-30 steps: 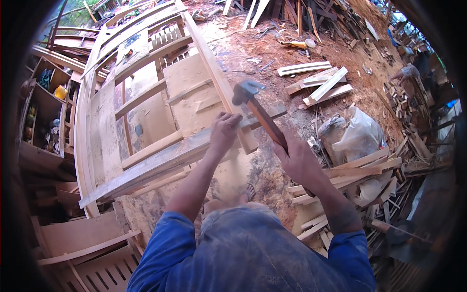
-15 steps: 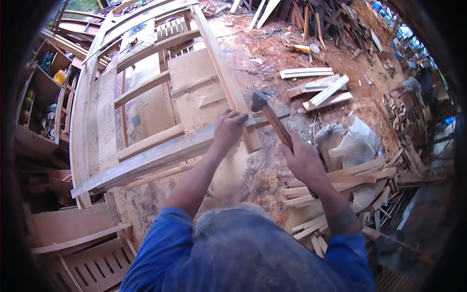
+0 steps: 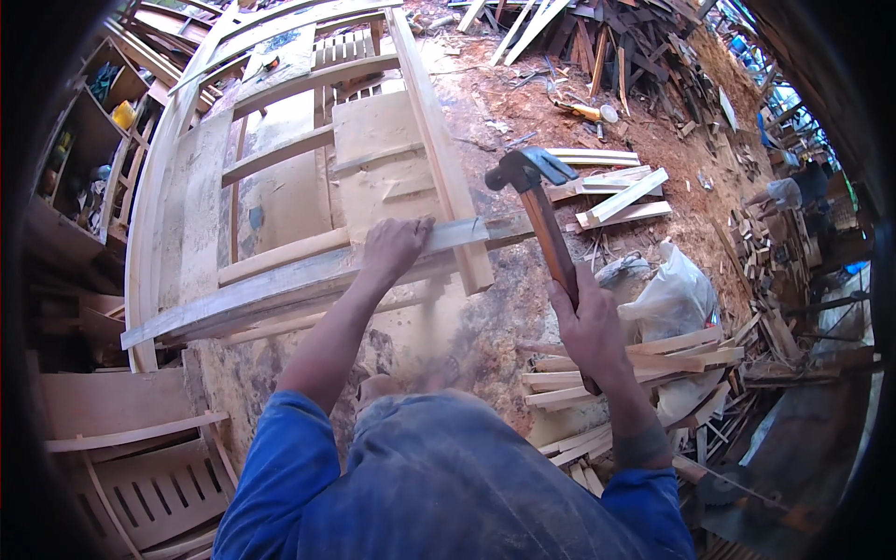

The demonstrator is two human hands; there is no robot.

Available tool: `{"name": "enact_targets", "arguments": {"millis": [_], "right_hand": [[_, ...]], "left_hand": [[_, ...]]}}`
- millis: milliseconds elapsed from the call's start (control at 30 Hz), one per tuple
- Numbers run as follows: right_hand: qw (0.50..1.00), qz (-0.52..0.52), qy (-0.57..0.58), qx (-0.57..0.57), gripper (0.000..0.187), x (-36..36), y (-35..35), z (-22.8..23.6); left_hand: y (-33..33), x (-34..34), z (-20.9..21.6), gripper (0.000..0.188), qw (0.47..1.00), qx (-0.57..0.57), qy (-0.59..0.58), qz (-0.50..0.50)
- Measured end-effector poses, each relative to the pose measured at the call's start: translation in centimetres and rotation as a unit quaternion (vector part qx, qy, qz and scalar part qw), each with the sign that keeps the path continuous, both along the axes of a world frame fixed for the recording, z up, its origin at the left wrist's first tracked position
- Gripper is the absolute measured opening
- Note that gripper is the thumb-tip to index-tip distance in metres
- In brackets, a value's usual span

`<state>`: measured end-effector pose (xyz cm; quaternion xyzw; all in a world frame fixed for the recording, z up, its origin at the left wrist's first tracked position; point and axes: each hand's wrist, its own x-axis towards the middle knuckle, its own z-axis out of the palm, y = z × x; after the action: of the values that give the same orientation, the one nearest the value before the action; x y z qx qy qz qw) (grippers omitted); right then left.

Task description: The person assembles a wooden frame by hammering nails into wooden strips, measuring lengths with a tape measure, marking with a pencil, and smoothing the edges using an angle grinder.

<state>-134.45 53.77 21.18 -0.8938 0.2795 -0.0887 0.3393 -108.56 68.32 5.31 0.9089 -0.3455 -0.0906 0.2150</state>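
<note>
My right hand [image 3: 590, 327] is wrapped round the wooden handle of a claw hammer [image 3: 553, 238]. The hammer's dark metal head is up, just right of a wooden frame [image 3: 427, 131], and apart from it. A long greyish board [image 3: 247, 297] lies across the near end of the frame and passes over the right-hand rail close to its end. My left hand [image 3: 397, 245] grips this board left of that crossing, fingers bent over its far edge. Whether a nail stands at the crossing is too small to tell.
Cut wood strips [image 3: 623, 191] lie on the dirt floor to the right. Nearer are a white plastic bag [image 3: 674, 294] and a stack of strips [image 3: 644, 364]. A slatted wooden piece [image 3: 154, 495] stands at lower left, open shelving [image 3: 79, 168] at far left.
The hammer has come up off the joint, its head now larger and higher in view. My left hand has slid left along the board, away from the right-hand rail.
</note>
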Motion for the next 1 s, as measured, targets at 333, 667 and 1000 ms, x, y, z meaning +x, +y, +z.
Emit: {"name": "enact_targets", "arguments": {"millis": [333,667,1000], "right_hand": [[0.997,-0.010,0.021,-0.077,0.025,1.6,-1.4,3.9],[0.991,0.043,0.015,-0.129,0.026,0.6,-0.9,-4.5],[0.874,0.086,-0.472,0.070,0.034,1.9,-1.3,9.2]], "left_hand": [[-0.3,-0.1,-0.1,0.047,1.000,-0.015,0.015,0.022],[-1.2,0.0,-1.5,0.050,0.997,-0.074,-0.005,0.020],[0.1,0.7,-2.4,0.050,0.998,-0.044,0.037,0.021]]}}
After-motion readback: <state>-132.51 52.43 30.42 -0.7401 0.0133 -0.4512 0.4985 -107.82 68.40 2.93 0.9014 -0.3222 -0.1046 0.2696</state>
